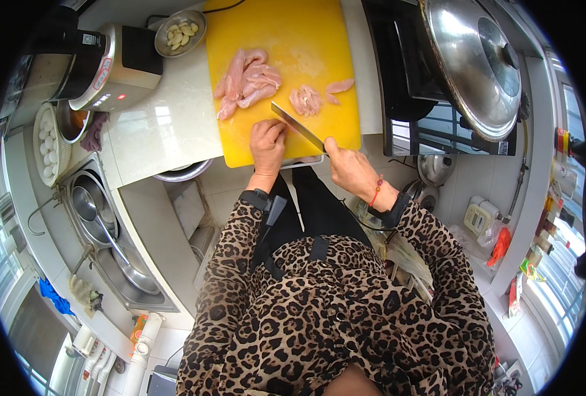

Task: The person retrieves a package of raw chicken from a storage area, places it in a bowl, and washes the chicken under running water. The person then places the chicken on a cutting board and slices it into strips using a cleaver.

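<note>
My right hand [351,167] grips a kitchen knife [299,126] by its handle, its blade slanting up and left over the yellow cutting board [288,29]. Close to the blade, my left hand [268,141] has its fingers curled down at the board; they seem to hold a piece of raw meat, mostly hidden by the fingers and blade. Beyond it lies a pile of raw chicken strips [249,79]. Thin-cut shreds of the meat [305,100] sit in a small heap beyond the blade. Two loose slices [340,86] rest near the board's right edge.
A metal bowl of peeled garlic cloves [180,34] stands left of the board, beside a countertop appliance [124,69]. At the right is a cooktop [441,131] with a large lidded pan [476,64]. Further left are a basket of eggs [50,143] and a sink [119,277].
</note>
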Tool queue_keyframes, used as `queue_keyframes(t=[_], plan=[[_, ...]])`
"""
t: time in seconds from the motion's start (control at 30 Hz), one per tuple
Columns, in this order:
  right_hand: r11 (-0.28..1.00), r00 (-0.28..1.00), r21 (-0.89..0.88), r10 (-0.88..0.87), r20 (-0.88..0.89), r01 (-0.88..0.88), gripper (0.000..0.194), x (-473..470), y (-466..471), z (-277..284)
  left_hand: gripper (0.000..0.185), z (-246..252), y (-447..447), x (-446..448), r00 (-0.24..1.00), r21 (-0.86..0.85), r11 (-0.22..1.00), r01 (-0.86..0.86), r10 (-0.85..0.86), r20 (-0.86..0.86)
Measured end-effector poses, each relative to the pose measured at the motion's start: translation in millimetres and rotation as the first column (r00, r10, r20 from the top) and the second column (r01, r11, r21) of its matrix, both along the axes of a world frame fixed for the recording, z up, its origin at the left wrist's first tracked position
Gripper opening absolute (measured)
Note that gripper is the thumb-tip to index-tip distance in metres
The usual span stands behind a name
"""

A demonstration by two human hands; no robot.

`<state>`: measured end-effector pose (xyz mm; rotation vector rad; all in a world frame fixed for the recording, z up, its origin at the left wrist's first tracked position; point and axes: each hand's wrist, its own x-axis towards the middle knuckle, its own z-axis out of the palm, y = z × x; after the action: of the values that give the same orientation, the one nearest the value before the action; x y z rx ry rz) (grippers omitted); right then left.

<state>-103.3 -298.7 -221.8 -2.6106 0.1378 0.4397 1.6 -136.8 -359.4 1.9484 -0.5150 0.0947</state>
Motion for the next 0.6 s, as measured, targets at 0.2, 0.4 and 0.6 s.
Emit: queue_keyframes(t=[0.2,0.4,0.6], plan=[[1.000,1.000,0.006,0.026,-0.010,-0.026,0.030,5.1,3.0,-15.6,0.010,-4.0,-4.6,1.8,0.998,0.042,0.999,0.012,-0.014,0.054],[0.998,0.998,0.063,-0.029,0.050,0.026,0.033,13.7,2.7,-29.2,0.010,0.1,-2.6,6.2,0.997,0.084,0.995,0.047,-0.052,0.057],[0.987,0.984,0.074,-0.149,0.099,0.142,0.030,16.2,-15.3,-13.3,0.012,8.6,-22.5,19.8,0.997,0.066,0.996,0.067,-0.070,0.039]])
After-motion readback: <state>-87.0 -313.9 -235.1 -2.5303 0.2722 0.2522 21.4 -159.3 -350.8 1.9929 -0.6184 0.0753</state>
